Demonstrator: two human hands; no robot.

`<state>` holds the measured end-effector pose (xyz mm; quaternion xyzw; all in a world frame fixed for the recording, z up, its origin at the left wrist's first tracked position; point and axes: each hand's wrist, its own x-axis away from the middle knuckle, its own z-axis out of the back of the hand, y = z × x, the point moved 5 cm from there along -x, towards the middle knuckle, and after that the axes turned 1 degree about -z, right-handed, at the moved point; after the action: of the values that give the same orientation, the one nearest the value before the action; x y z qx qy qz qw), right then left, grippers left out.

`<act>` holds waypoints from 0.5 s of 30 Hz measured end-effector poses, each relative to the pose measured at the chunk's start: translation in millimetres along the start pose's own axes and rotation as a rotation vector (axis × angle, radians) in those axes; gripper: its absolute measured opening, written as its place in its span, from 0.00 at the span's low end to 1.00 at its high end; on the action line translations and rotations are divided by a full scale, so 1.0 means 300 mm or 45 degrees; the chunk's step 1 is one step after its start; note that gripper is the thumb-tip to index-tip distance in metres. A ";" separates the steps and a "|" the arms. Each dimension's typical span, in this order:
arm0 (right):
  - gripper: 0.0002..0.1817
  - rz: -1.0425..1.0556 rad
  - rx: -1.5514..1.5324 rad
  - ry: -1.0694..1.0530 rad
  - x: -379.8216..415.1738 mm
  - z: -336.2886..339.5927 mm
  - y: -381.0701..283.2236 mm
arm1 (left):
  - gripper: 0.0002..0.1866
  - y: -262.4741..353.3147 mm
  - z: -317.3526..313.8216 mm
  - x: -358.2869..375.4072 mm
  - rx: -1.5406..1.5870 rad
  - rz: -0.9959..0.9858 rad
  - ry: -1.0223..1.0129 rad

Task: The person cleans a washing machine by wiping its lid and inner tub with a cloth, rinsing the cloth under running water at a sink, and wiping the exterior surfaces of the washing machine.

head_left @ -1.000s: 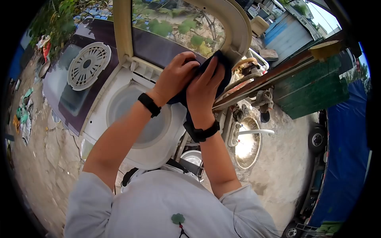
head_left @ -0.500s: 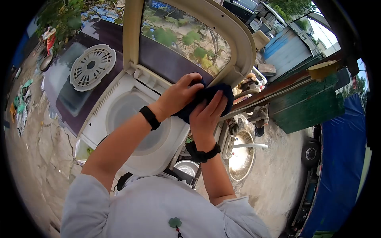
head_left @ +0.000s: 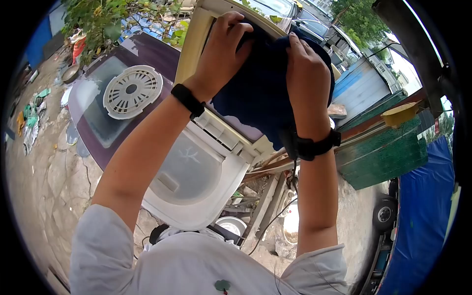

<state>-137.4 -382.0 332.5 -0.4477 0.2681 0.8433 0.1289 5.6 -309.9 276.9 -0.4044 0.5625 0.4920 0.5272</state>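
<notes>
Both my left hand and right hand grip the cloth before the raised lid, and I judge its low edge could snag at the lid's corner if I pull

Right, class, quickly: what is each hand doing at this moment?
Left hand: closed on the dark blue cloth.
Right hand: gripping the same cloth, fingertips at its upper edge.

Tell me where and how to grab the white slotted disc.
Pinch the white slotted disc by its outer rim, probably best from the wearer's side: it lies on the purple lid with that edge uncovered, and its round outline gives no handle.
</notes>
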 end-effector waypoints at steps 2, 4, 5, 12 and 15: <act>0.14 0.085 -0.012 0.002 -0.062 -0.029 -0.037 | 0.18 -0.041 0.016 0.006 -0.074 0.039 0.005; 0.10 0.169 -0.067 0.050 -0.118 -0.069 -0.079 | 0.19 -0.100 0.037 0.020 -0.090 0.090 -0.042; 0.10 0.171 -0.044 0.019 -0.146 -0.096 -0.100 | 0.19 -0.130 0.048 0.025 -0.099 0.114 -0.067; 0.09 0.330 -0.020 -0.045 -0.354 -0.259 -0.258 | 0.17 -0.347 0.197 0.041 -0.291 0.283 0.163; 0.09 0.307 -0.024 -0.139 -0.444 -0.397 -0.325 | 0.17 -0.457 0.248 0.054 -0.375 0.412 0.173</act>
<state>64.3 -366.4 355.2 -0.3668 0.3046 0.8782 0.0366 151.6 -261.8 246.6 -0.4137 0.5763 0.6187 0.3377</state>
